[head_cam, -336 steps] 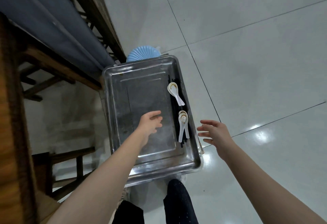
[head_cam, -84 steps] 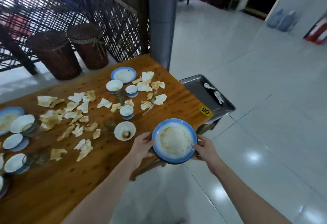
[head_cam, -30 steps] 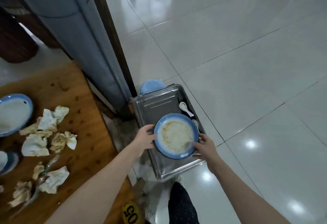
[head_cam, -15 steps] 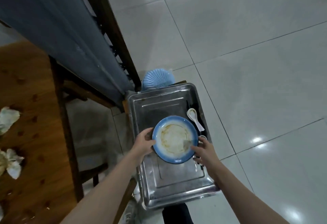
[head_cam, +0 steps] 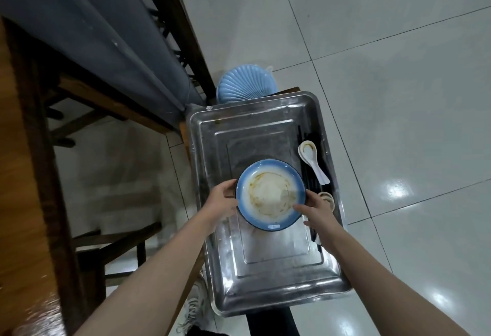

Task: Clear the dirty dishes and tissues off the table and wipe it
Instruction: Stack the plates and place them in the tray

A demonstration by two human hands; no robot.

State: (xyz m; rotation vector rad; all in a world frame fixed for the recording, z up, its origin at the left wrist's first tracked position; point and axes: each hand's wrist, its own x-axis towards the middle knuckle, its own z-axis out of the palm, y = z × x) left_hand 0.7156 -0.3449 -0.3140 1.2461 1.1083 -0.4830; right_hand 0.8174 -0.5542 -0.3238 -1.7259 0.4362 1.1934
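Note:
A dirty blue-rimmed plate [head_cam: 269, 193] with brown smears sits low over the middle of a large steel tray [head_cam: 268, 290]. My left hand [head_cam: 221, 199] grips the plate's left rim. My right hand [head_cam: 314, 209] holds its right rim, thumb lying on the inner edge. Whether the plate rests on the tray floor is unclear. A white soup spoon [head_cam: 313, 160] lies along the tray's right side beside dark chopsticks [head_cam: 308, 176]. A second spoon [head_cam: 327, 197] shows partly behind my right hand.
The wooden table edge [head_cam: 16, 202] runs down the left, with wooden stool frames [head_cam: 111, 242] below it. A grey pillar [head_cam: 79, 30] stands at upper left. A pale blue ribbed bin [head_cam: 245, 83] sits behind the tray. Glossy tiled floor [head_cam: 398, 70] spreads to the right.
I carried the plate from the table to the tray. Over the last second it has come lower and closer to the tray's middle, both hands still on its rim.

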